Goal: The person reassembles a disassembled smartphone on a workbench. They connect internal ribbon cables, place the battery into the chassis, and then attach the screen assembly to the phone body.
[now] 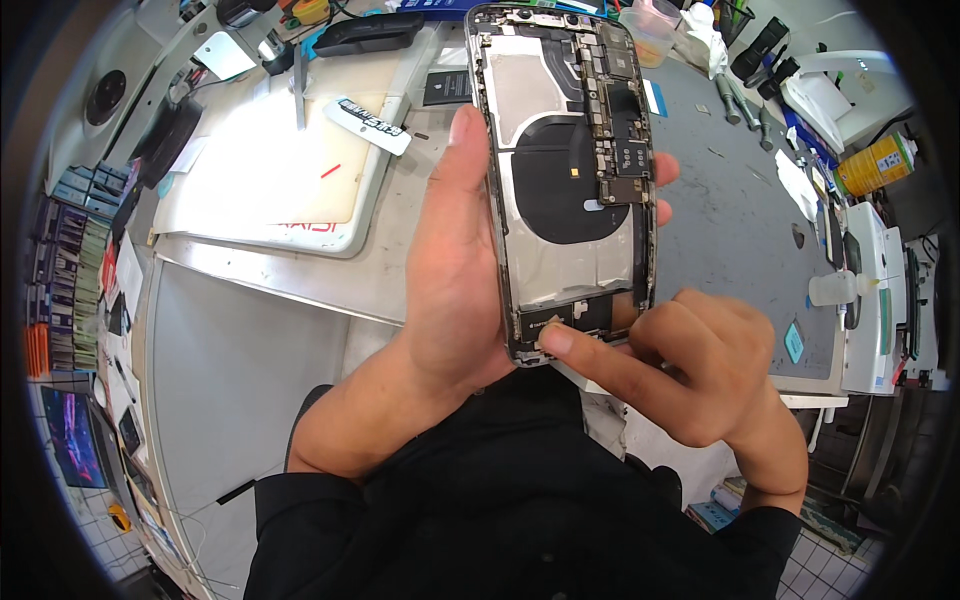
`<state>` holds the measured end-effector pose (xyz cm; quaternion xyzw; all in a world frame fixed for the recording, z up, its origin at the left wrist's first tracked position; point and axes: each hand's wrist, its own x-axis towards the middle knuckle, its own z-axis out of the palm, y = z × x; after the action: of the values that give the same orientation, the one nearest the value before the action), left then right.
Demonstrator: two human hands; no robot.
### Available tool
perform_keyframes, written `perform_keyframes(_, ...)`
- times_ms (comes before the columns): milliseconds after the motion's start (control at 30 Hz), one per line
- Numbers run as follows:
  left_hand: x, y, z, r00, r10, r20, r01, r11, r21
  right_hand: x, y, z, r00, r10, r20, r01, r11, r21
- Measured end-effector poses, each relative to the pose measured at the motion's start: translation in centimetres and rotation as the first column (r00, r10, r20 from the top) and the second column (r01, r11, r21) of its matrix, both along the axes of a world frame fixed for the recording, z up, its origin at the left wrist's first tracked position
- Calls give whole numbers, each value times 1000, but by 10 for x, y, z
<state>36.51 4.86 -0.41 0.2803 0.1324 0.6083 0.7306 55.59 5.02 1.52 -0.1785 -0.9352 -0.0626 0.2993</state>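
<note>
- So the phone [572, 260] is right in the middle of the view, up in front of the person's black shirt [500, 490], long side running away from them, insides showing.
- Left hand [450, 250] has it wrapped from behind — thumb along the left edge, a couple of fingertips poking out past the right edge. Snug hold, phone filling the grip.
- Right hand [705, 365] comes in from the lower right, one digit stretched out with its tip on the black piece at the phone's near end. Other fingers are curled up by the corner; can't tell if they're pinching anything.
- Left of the phone there's a pale work pad [372, 215], blown out by glare, with tweezers [299, 88], a thin red strip [331, 171] and a white flat piece with black lettering [368, 125] reaching over its edge.
- Small black pack [447, 88] sits just beside the phone's upper left in the view.
- Over on the right: a gray mat [725, 220], a clear squeeze bottle [838, 288] near its edge, and a yellow can [877, 165] farther back.
</note>
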Motion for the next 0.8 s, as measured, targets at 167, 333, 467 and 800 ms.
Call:
perform_keyframes(167, -2, 1, -3, 997, -28, 74, 29, 1000, -6, 2, 2, 1, 1000, 14, -16, -14, 1000, -20)
perform_keyframes(333, -5, 3, -9, 987, -57, 148, 61, 998, -18, 6, 4, 0, 999, 39, -16, -39, 999, -4)
perform_keyframes(467, -5, 5, -13, 985, -45, 168, 52, 998, -38, 9, 7, -6, 999, 43, -22, -41, 997, 64)
perform_keyframes(800, -12, 7, -20, 977, -6, 213, 15, 999, -40, 31, 33, -10, 747, -274, -606, -254, 724, -641)
